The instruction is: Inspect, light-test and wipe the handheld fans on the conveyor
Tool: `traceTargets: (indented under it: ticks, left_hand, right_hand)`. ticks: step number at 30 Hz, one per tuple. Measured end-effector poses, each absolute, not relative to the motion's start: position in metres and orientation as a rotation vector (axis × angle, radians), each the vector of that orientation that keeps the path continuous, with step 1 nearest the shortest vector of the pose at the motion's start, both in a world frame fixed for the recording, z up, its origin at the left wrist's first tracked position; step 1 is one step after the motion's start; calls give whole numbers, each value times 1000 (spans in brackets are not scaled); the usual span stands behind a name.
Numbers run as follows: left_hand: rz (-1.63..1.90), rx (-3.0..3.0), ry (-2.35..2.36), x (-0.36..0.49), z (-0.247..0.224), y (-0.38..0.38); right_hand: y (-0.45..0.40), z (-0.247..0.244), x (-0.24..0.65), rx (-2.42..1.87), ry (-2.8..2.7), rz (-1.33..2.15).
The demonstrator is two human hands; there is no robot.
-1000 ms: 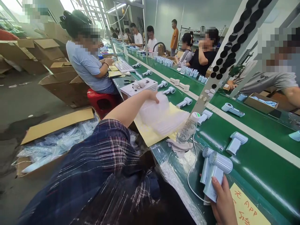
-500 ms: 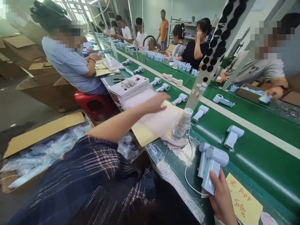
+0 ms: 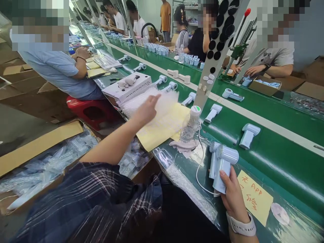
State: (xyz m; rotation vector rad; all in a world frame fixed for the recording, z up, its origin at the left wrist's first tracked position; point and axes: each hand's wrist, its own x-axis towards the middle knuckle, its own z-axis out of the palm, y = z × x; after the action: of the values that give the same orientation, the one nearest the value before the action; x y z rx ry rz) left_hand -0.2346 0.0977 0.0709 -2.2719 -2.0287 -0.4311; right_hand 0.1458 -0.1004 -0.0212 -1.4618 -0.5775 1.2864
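My right hand (image 3: 231, 192) is closed around the handle of a pale blue, hair-dryer-shaped handheld device (image 3: 224, 167), held upright over the table's near edge. A second device of this kind (image 3: 213, 160) stands right behind it, partly covered. My left hand (image 3: 149, 109) is over a pile of translucent bubble-wrap bags (image 3: 134, 98), its fingers drawn together on a thin sheet (image 3: 165, 98) that rises at the far side. The fingertips are partly blurred. Yellow paper (image 3: 157, 135) lies bare beneath the bags.
A water bottle (image 3: 190, 125) stands on a pink cloth (image 3: 184, 146), beside a white cable (image 3: 197, 168). A white box (image 3: 126, 87) is beyond the bags. More devices lie on the green conveyor (image 3: 278, 148). A carton of bubble bags (image 3: 58, 158) sits at left. Co-workers sit along the line.
My left hand has moved left and its fingers have closed. The translucent sheet has shifted back, uncovering more yellow paper. My right hand still holds the device. The view has shifted slightly.
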Motion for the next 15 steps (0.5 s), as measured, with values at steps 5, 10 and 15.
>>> traceTargets:
  ticks: [5,10,15]
  left_hand:
    - [-583,-2017,-1822,-231,83,81]
    - [-151,-2666,-1659,-183,46,47]
    - [52,-2852,-1683,-183,-8,59]
  right_hand:
    - [-101,-26,144,-1432,-557,1272]
    - [-102,-33,148,-1422,-584,1264]
    - [-100,-34,145,-1378,-592,1282]
